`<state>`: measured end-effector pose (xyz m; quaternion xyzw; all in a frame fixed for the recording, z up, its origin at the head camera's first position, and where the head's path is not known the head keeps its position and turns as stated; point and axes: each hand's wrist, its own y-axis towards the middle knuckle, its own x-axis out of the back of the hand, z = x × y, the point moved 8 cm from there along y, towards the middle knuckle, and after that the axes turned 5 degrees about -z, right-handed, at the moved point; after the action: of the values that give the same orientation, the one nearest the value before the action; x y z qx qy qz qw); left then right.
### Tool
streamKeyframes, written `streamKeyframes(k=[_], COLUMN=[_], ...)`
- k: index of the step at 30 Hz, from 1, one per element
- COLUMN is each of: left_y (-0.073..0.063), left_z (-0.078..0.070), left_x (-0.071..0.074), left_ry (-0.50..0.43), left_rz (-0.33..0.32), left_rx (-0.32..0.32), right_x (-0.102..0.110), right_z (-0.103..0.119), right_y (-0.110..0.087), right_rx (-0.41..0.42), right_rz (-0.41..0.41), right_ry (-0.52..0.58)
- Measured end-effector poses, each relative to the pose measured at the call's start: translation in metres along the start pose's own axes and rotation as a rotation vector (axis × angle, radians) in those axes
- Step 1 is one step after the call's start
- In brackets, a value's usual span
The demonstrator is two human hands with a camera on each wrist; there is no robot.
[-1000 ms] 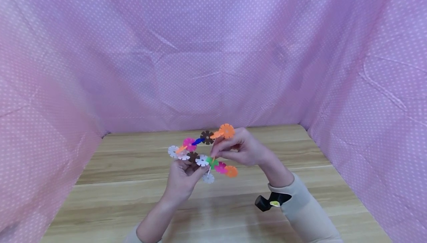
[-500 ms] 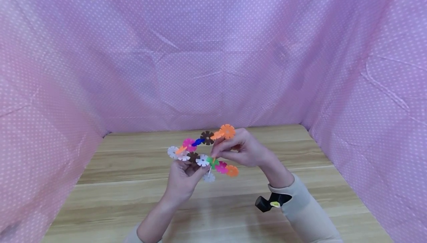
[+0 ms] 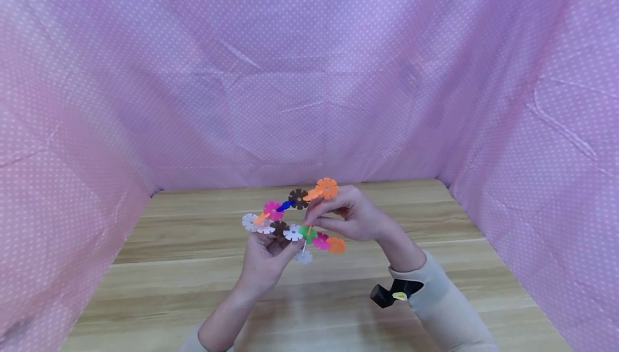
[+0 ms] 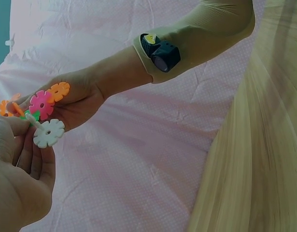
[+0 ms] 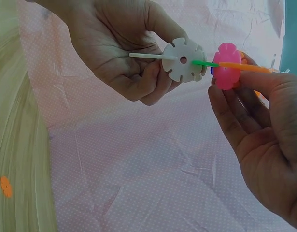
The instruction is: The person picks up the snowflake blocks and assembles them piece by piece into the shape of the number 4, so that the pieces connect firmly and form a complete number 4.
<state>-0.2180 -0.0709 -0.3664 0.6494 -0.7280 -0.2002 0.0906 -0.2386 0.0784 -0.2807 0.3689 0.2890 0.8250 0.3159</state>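
Note:
A branched chain of interlocking plastic flower discs (image 3: 293,232) hangs in the air between my hands. My left hand (image 3: 263,263) grips it from below, thumb and fingers near the brown and white discs. My right hand (image 3: 355,217) reaches in from the right, thumb and finger pinching a thin orange disc (image 3: 310,229) seen edge-on at the green disc (image 3: 307,235). An upper arm of the chain ends in an orange disc (image 3: 326,188) beside the right knuckles. A white disc (image 4: 49,133) sticks out below the left thumb, and a pink disc (image 5: 226,66) shows near the right fingers.
The wooden table (image 3: 193,287) spreads beneath both hands. Pink dotted cloth (image 3: 309,99) walls it in at the back and sides. One loose orange flower disc (image 5: 6,187) lies on the wood in the right wrist view. A black camera (image 3: 384,294) is strapped to the right forearm.
Both hands keep their hold and stay almost in place. The chain's upper arm, with its orange end disc, has shifted very slightly left and up in the head view.

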Motion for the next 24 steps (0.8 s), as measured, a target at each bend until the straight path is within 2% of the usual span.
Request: streamKeyframes(k=[12, 18, 24], left_y=[-0.0004, -0.0006, -0.0004], left_z=[0.0005, -0.0015, -0.0011], left_x=[0.0008, -0.0003, 0.0011], left_ry=[0.026, -0.003, 0.011], left_rz=[0.000, 0.018, 0.021], left_rx=[0.016, -0.011, -0.025], right_x=[-0.0007, -0.0009, 0.0017], right_z=[-0.0004, -0.0024, -0.0026], right_y=[-0.0013, -0.0023, -0.0037], right_rx=[0.036, 0.029, 0.000], right_rz=[-0.024, -0.027, -0.060], right_ry=[0.023, 0.015, 0.012])
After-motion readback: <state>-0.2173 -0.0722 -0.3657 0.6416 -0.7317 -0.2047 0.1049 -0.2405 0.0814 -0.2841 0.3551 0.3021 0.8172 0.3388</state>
